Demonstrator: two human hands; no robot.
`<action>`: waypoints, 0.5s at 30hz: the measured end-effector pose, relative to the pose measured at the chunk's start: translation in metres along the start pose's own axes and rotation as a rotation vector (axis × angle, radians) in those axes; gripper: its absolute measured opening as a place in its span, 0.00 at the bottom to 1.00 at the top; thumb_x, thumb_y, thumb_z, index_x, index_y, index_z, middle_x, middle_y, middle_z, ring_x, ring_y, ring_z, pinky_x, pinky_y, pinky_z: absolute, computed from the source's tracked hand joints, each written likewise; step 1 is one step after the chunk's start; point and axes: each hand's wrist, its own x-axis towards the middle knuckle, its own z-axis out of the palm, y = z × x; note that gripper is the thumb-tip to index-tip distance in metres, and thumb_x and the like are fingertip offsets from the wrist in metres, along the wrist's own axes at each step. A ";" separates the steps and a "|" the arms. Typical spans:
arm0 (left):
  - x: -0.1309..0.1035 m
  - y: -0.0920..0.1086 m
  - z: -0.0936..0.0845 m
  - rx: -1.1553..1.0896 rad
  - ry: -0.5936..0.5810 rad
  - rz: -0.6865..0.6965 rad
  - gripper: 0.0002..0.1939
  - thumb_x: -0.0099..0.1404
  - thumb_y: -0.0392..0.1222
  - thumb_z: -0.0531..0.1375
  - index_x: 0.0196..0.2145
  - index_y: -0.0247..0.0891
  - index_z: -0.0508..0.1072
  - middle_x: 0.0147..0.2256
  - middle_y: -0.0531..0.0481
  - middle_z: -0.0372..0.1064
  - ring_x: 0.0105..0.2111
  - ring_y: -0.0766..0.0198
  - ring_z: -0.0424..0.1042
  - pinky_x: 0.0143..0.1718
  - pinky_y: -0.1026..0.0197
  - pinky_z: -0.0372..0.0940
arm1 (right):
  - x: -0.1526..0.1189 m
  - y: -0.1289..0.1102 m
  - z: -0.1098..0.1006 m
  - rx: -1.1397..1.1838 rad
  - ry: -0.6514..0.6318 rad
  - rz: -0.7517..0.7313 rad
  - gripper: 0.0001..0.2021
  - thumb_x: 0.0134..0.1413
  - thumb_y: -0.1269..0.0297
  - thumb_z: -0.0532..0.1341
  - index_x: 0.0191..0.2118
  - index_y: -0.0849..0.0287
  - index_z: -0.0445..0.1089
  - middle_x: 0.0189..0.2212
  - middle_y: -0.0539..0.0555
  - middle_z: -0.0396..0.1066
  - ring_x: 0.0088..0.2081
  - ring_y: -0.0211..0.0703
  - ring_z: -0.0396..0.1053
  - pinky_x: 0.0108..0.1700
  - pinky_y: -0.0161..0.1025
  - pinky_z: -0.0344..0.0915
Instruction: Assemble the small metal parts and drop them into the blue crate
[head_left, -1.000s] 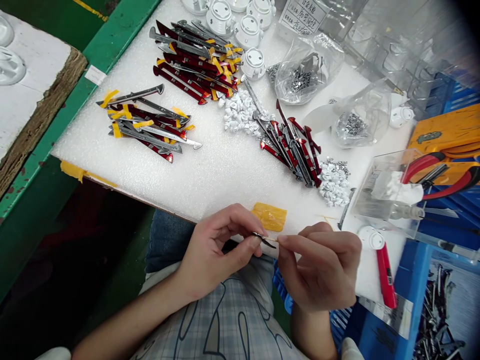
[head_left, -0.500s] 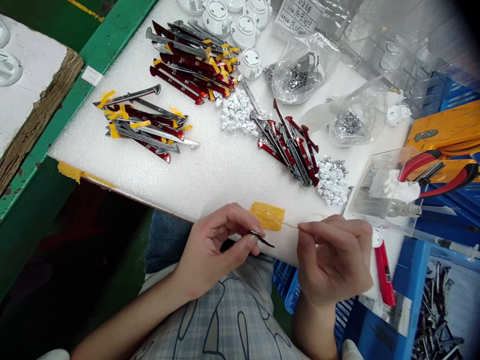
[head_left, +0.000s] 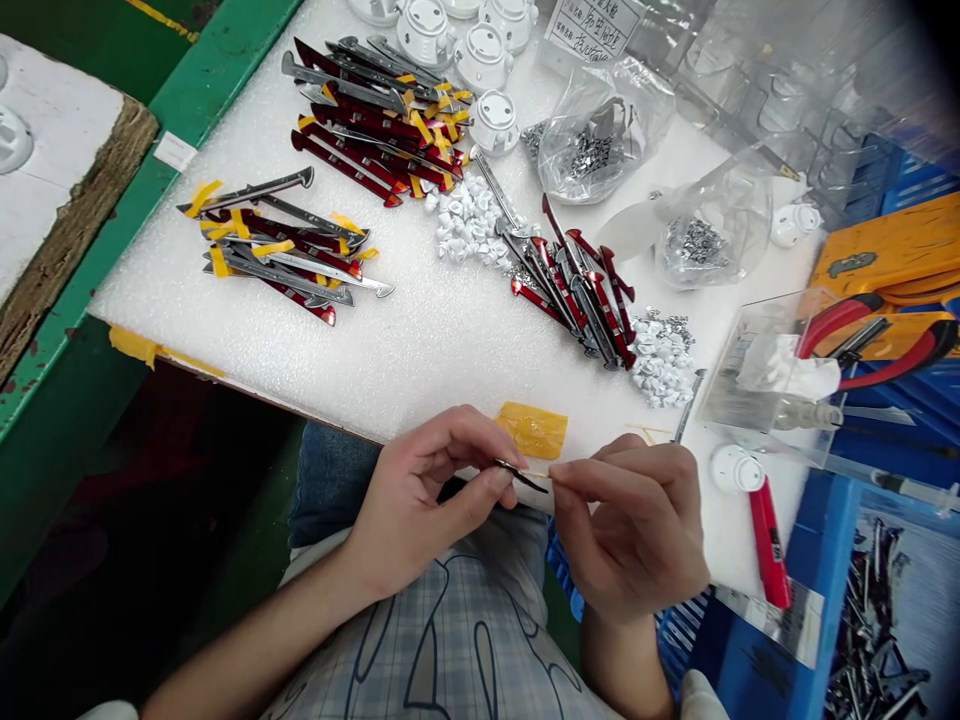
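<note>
My left hand (head_left: 431,500) pinches a slim dark part (head_left: 531,484) between thumb and forefinger, its pointed end sticking out to the right. In my right hand (head_left: 634,525) a thin pale stick, like a toothpick (head_left: 536,474), is held between thumb and fingertips. The stick's tip reaches the dark part by my left fingertips; whether they touch I cannot tell. Just behind my fingers lies a yellow tape patch (head_left: 534,430) with a clear, shiny smear on it. Beyond are loose red and grey blade-shaped parts (head_left: 577,290) and small white pieces (head_left: 664,365).
Taped blade-shaped parts lie in two piles, one at left (head_left: 281,245) and one at the back (head_left: 382,120). White round housings (head_left: 484,55) and plastic bags (head_left: 600,140) stand behind. At right are a clear box (head_left: 739,370), pliers (head_left: 832,325), a red marker (head_left: 769,545) and a blue bin (head_left: 832,590).
My right hand has moved left, bringing the toothpick from the tape patch to the dark part. My left hand stays nearly still. A white round housing beside the red marker has come into fuller view.
</note>
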 end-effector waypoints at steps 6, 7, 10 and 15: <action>0.000 0.000 0.000 -0.018 -0.005 0.014 0.07 0.69 0.38 0.71 0.34 0.39 0.78 0.33 0.53 0.76 0.26 0.70 0.75 0.32 0.67 0.74 | -0.001 -0.001 -0.001 -0.011 -0.009 0.013 0.12 0.60 0.83 0.64 0.43 0.59 0.76 0.32 0.48 0.64 0.31 0.37 0.63 0.26 0.37 0.61; 0.000 0.000 0.000 -0.020 -0.006 0.017 0.06 0.69 0.36 0.71 0.34 0.39 0.78 0.33 0.53 0.76 0.26 0.70 0.75 0.32 0.67 0.73 | 0.000 -0.001 0.000 -0.015 -0.008 0.018 0.12 0.61 0.83 0.64 0.43 0.58 0.76 0.32 0.48 0.64 0.31 0.37 0.63 0.26 0.38 0.61; 0.000 0.000 0.000 -0.015 -0.001 0.015 0.06 0.69 0.36 0.71 0.34 0.39 0.78 0.33 0.53 0.75 0.26 0.70 0.76 0.32 0.67 0.73 | 0.000 -0.003 0.000 -0.028 -0.013 0.030 0.12 0.61 0.82 0.64 0.43 0.57 0.76 0.32 0.48 0.64 0.30 0.37 0.63 0.26 0.38 0.61; 0.000 0.000 0.000 -0.009 0.002 0.018 0.06 0.69 0.37 0.71 0.34 0.39 0.78 0.33 0.53 0.76 0.26 0.69 0.76 0.32 0.67 0.74 | 0.000 0.005 -0.004 -0.034 0.027 -0.002 0.12 0.60 0.82 0.65 0.43 0.58 0.77 0.31 0.47 0.64 0.29 0.37 0.63 0.26 0.38 0.61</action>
